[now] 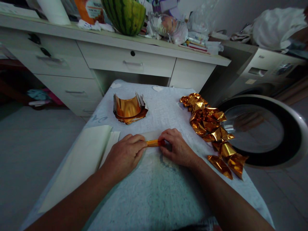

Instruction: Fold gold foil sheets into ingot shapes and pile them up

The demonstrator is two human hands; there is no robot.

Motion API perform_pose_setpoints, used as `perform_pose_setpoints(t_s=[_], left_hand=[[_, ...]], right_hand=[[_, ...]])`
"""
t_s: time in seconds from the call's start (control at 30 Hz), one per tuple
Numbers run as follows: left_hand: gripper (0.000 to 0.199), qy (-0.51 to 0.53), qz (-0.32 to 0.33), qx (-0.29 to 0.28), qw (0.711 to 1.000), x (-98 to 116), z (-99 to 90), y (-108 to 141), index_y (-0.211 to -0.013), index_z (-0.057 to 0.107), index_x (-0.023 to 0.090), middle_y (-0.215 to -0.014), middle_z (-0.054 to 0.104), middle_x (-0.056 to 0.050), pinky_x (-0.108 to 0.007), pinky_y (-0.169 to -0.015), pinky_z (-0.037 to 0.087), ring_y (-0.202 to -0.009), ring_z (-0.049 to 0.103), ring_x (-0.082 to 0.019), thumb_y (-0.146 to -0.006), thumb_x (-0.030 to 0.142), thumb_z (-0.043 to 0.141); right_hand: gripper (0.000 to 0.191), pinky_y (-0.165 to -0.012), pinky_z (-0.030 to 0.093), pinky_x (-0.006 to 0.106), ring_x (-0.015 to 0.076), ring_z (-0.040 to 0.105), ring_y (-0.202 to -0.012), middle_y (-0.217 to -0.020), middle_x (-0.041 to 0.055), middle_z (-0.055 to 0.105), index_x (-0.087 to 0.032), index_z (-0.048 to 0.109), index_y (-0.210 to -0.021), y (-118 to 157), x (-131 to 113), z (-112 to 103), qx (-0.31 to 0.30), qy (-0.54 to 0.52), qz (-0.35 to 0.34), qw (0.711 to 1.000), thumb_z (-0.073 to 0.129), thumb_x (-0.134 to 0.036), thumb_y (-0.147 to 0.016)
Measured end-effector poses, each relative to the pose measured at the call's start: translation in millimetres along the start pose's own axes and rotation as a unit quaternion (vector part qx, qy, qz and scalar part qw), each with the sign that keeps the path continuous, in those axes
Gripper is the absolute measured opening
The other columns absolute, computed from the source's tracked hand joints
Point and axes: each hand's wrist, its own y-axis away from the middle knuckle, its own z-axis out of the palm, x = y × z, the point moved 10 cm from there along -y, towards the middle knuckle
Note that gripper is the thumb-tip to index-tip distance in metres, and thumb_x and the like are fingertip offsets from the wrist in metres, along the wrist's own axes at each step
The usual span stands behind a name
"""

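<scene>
A narrow strip of gold foil (152, 143) stretches between my two hands above the middle of the cloth-covered table. My left hand (128, 150) pinches its left end, fingers closed. On the other end, my right hand (174, 146) is closed too, with an orange-red bit showing at its fingertips. Beyond my left hand stands a curved stack of gold foil sheets (128, 107). Folded gold foil pieces (207, 122) lie in a long heap to the right. Pale paper sheets (79, 163) rest at the left, partly behind my left forearm.
A white desk (106, 51) with drawers runs along the far side, bearing a cut watermelon (125, 16), plastic bags and a white roll (55, 11). At the right, a washing machine (260, 69) has its round door (260, 130) open beside the table (144, 199).
</scene>
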Motion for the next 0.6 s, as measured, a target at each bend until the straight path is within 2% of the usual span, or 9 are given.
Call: perform_pose_setpoints(t_s=[0.1, 0.2, 0.3, 0.43, 0.5, 0.6], left_hand=[[0.022, 0.007, -0.005, 0.054, 0.999, -2.0, -9.3, 2.0, -0.098, 0.068, 0.02, -0.115, 0.065, -0.005, -0.031, -0.076, 0.054, -0.088, 0.066, -0.018, -0.094, 0.018, 0.046], [0.021, 0.024, 0.006, 0.071, 0.997, 1.0, -13.6, 1.8, -0.096, 0.064, 0.018, -0.102, 0.068, -0.005, -0.028, -0.069, 0.055, -0.082, 0.068, -0.017, -0.095, 0.017, 0.043], [0.019, 0.046, 0.016, 0.083, 0.995, 4.4, -17.4, 0.4, -0.096, 0.061, 0.018, -0.093, 0.068, -0.004, -0.028, -0.07, 0.055, -0.081, 0.068, -0.017, -0.095, 0.015, 0.042], [0.021, 0.062, 0.013, 0.099, 0.993, 4.7, -20.8, -0.4, -0.108, 0.057, 0.019, -0.106, 0.065, -0.005, -0.029, -0.08, 0.055, -0.095, 0.065, -0.018, -0.093, 0.012, 0.044], [0.028, 0.063, 0.011, 0.095, 0.993, 5.0, -19.7, -0.7, -0.116, 0.055, 0.02, -0.117, 0.06, -0.007, -0.031, -0.089, 0.054, -0.106, 0.062, -0.019, -0.091, 0.011, 0.046], [0.031, 0.07, 0.006, 0.082, 0.994, 5.2, -16.6, -1.5, -0.119, 0.054, 0.021, -0.123, 0.054, -0.007, -0.034, -0.097, 0.051, -0.113, 0.058, -0.02, -0.09, 0.011, 0.048]], right_hand=[[0.022, -0.084, 0.035, 0.035, 0.0215, 0.048, -0.095, -0.1, 0.0042, 0.059, -0.02, 0.061, -0.092, -0.8, 2.6, -1.1, 0.024, -0.006, -0.004, 1.0, 0.063, -0.008, -0.074], [0.021, -0.083, 0.035, 0.035, 0.0214, 0.048, -0.094, -0.096, 0.0042, 0.059, -0.02, 0.059, -0.088, -1.5, 3.6, -4.8, 0.056, -0.015, -0.011, 0.998, 0.058, -0.004, -0.075], [0.024, -0.082, 0.036, 0.034, 0.0206, 0.049, -0.091, -0.091, 0.003, 0.059, -0.021, 0.057, -0.084, -1.3, 1.9, -9.5, 0.083, -0.027, -0.024, 0.996, 0.055, 0.0, -0.074], [0.027, -0.081, 0.036, 0.034, 0.0197, 0.05, -0.088, -0.085, 0.0013, 0.059, -0.021, 0.054, -0.081, -0.4, -1.3, -14.5, 0.105, -0.04, -0.037, 0.993, 0.054, 0.003, -0.069], [0.028, -0.081, 0.035, 0.034, 0.0198, 0.05, -0.087, -0.085, 0.0014, 0.06, -0.021, 0.054, -0.082, 0.1, -3.7, -15.9, 0.109, -0.036, -0.042, 0.993, 0.054, 0.003, -0.068], [0.028, -0.081, 0.034, 0.034, 0.0199, 0.049, -0.087, -0.086, 0.0017, 0.061, -0.021, 0.056, -0.085, 1.2, -10.0, -15.8, 0.108, -0.018, -0.056, 0.992, 0.055, 0.003, -0.071]])
